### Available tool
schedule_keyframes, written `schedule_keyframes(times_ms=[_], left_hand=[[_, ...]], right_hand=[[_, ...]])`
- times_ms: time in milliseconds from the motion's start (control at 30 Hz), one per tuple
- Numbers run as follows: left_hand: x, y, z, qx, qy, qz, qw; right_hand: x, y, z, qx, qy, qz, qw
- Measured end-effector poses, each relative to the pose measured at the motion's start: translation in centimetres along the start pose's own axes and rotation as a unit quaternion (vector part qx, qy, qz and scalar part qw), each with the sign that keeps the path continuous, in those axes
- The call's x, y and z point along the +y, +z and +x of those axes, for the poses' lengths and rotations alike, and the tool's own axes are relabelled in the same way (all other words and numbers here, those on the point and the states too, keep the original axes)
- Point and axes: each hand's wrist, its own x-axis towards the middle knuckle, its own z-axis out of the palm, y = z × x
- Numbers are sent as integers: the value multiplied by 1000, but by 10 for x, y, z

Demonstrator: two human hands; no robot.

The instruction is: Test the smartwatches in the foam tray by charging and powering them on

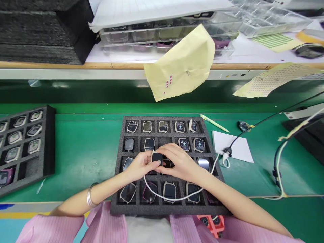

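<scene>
A smartwatch case (157, 158) with a dark screen and light frame is held up over the black foam tray (172, 211). My left hand (139, 166) grips it from the left, thumb across the lower screen. My right hand (178, 161) closes on its right side, fingers curled over the top edge. A white cable (174, 199) comes out beneath my left hand and loops over the tray to the right; its end near the watch is hidden. Around my hands, watches sit in the tray's compartments, among them one with a lit screen (184, 144).
At left stands a second foam tray (48, 148) of watches. Right of the main tray lie a white paper pad (240, 148), a light green pen (215, 123) and a cable connector (227, 151). A shelf (116, 65) above bears clear trays, and a yellow paper (184, 67) hangs from it.
</scene>
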Motion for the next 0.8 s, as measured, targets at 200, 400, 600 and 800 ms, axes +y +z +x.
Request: schedule_keyframes(times_ms=[200,400,600,800], left_hand=[[1,0,-1,-7,1,-3,1000],[-1,-1,-1,-12,-4,-7,1000],[0,-2,-2,-19,-11,-1,1000],[-3,-2,-1,-26,-8,6,1000]], right_hand=[[0,1,-1,4,1,13,1000],[0,1,-2,-1,6,13,1000],[0,1,-2,3,0,14,1000],[1,-1,-3,0,-17,-2,1000]])
